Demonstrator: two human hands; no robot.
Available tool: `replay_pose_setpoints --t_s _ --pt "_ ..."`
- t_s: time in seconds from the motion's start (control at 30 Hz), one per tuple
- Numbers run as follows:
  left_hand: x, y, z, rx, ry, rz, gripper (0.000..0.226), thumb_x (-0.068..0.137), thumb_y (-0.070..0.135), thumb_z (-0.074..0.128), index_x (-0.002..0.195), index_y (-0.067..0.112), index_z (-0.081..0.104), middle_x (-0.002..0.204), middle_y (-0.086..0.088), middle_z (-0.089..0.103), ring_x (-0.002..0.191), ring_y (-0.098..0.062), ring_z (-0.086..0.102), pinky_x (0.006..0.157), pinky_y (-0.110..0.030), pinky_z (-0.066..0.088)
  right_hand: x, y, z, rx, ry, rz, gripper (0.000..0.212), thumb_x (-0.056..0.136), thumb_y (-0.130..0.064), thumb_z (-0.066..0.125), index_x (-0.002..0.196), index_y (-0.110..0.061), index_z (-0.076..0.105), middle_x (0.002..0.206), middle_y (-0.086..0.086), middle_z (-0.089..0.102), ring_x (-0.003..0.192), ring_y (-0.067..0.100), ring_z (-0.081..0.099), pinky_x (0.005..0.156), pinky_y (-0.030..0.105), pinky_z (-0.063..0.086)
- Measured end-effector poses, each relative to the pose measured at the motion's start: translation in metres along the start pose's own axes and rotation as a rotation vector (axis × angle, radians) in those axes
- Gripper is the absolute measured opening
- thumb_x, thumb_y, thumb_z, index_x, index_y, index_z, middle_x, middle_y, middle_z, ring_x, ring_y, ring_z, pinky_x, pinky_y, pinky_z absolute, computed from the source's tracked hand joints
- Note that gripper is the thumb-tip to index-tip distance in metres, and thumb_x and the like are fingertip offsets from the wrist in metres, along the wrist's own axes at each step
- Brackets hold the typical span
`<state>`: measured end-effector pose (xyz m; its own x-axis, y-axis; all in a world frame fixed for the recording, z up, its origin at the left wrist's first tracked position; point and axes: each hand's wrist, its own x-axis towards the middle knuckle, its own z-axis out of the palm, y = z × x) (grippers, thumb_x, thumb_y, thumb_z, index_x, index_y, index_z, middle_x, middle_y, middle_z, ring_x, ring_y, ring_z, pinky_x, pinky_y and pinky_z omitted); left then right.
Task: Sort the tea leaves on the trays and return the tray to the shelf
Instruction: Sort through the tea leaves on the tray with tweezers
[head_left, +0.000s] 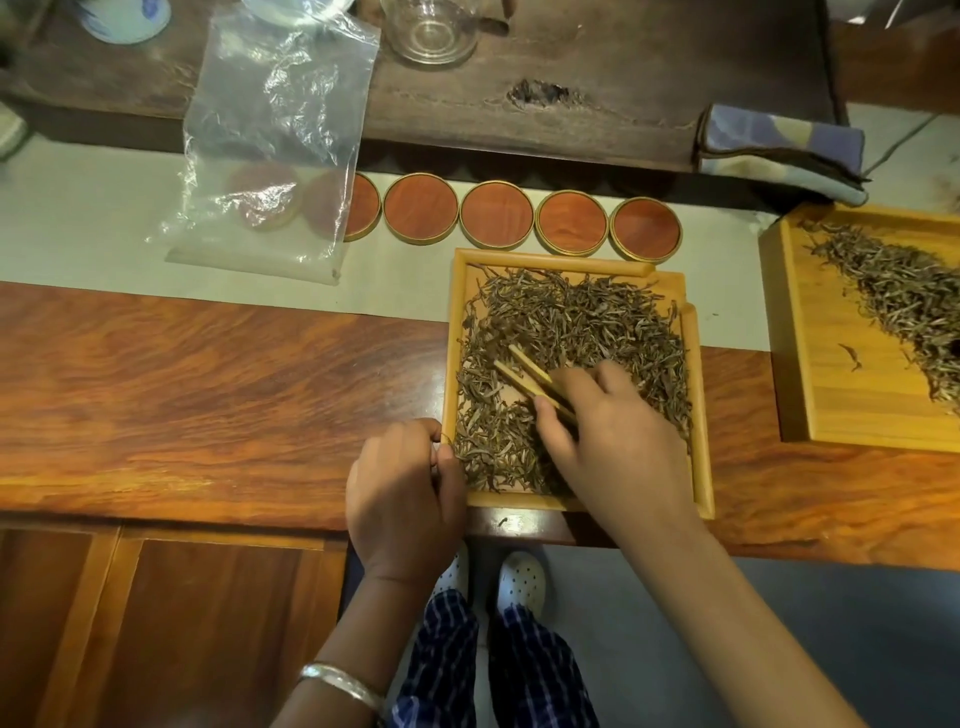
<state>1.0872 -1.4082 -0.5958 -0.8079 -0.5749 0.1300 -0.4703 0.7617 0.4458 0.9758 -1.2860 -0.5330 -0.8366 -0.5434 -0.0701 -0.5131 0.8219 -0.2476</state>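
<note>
A square bamboo tray (698, 415) lies at the table's front edge, covered with dry brown tea leaves (587, 322). My right hand (618, 441) reaches over its lower half and grips bamboo tweezers (524, 376), whose tips point up-left into the leaves. My left hand (405, 488) rests at the tray's lower-left corner, fingers curled against the tray's left rim. A second bamboo tray (810, 364) with its own pile of tea leaves (904, 291) sits at the right, partly cut off by the frame.
A row of round wooden coasters (497, 216) lines the grey runner behind the tray. A clear plastic bag (275, 140) lies at the back left, a glass cup (431, 31) and a folded cloth (779, 145) on the dark board behind.
</note>
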Motion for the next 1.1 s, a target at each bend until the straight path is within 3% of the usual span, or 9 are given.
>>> replay_pose_setpoints --t_s 0.13,0.2,0.4,0.63,0.8,0.9,1.1 --pt "0.002 0.0 0.0 -0.016 -0.009 -0.01 0.018 0.089 0.027 0.036 0.079 0.016 0.047 0.071 0.005 0.035 0.06 -0.019 0.039 0.057 -0.028 0.026 0.016 -0.001 0.0 0.04 0.07 0.03 0.033 0.096 -0.038 0.046 0.114 -0.014 0.06 0.099 0.006 0.053 0.065 0.021 0.056 0.048 0.025 0.039" --pt "0.002 -0.001 0.0 -0.017 -0.014 -0.013 0.018 0.089 0.028 0.036 0.08 0.016 0.047 0.069 0.001 0.041 0.061 -0.021 0.041 0.057 -0.028 0.026 0.018 -0.002 -0.003 0.071 0.107 0.04 0.032 0.095 -0.037 0.049 0.113 -0.013 0.061 0.097 0.006 0.054 0.065 0.022 0.057 0.048 0.024 0.037" --pt "0.001 0.0 0.0 -0.019 -0.02 -0.011 0.013 0.089 0.028 0.036 0.083 0.018 0.043 0.069 -0.003 0.047 0.06 -0.022 0.043 0.057 -0.028 0.027 0.008 -0.017 0.0 0.04 -0.008 -0.139 0.026 0.094 -0.033 0.053 0.102 -0.011 0.064 0.088 0.005 0.056 0.052 0.015 0.052 0.039 0.022 0.042" --pt "0.001 -0.002 0.002 -0.031 -0.006 -0.003 0.017 0.091 0.029 0.035 0.083 0.017 0.044 0.069 -0.002 0.045 0.06 -0.019 0.039 0.057 -0.029 0.025 0.023 -0.011 0.003 0.049 0.043 -0.057 0.029 0.096 -0.035 0.047 0.108 -0.013 0.06 0.095 0.005 0.052 0.058 0.016 0.047 0.042 0.024 0.036" --pt "0.001 -0.002 0.001 -0.042 -0.014 -0.003 0.016 0.091 0.028 0.035 0.083 0.017 0.044 0.069 -0.003 0.046 0.06 -0.021 0.041 0.056 -0.029 0.026 0.03 0.002 -0.005 -0.001 0.121 0.054 0.031 0.095 -0.036 0.048 0.109 -0.012 0.061 0.101 0.011 0.056 0.063 0.026 0.057 0.042 0.02 0.023" --pt "0.001 0.0 -0.001 -0.041 -0.012 0.0 0.017 0.09 0.028 0.037 0.082 0.015 0.046 0.068 -0.004 0.047 0.059 -0.022 0.042 0.056 -0.029 0.026 0.036 0.001 -0.001 -0.029 0.087 0.058 0.033 0.096 -0.038 0.044 0.113 -0.013 0.057 0.107 0.01 0.054 0.07 0.027 0.059 0.047 0.025 0.029" --pt "0.001 -0.001 -0.001 -0.049 -0.021 0.0 0.017 0.09 0.028 0.036 0.085 0.014 0.045 0.07 -0.006 0.049 0.06 -0.024 0.044 0.056 -0.03 0.028 0.038 -0.006 -0.001 0.02 0.123 0.04 0.032 0.096 -0.036 0.046 0.112 -0.011 0.058 0.1 0.009 0.053 0.069 0.027 0.058 0.049 0.027 0.033"
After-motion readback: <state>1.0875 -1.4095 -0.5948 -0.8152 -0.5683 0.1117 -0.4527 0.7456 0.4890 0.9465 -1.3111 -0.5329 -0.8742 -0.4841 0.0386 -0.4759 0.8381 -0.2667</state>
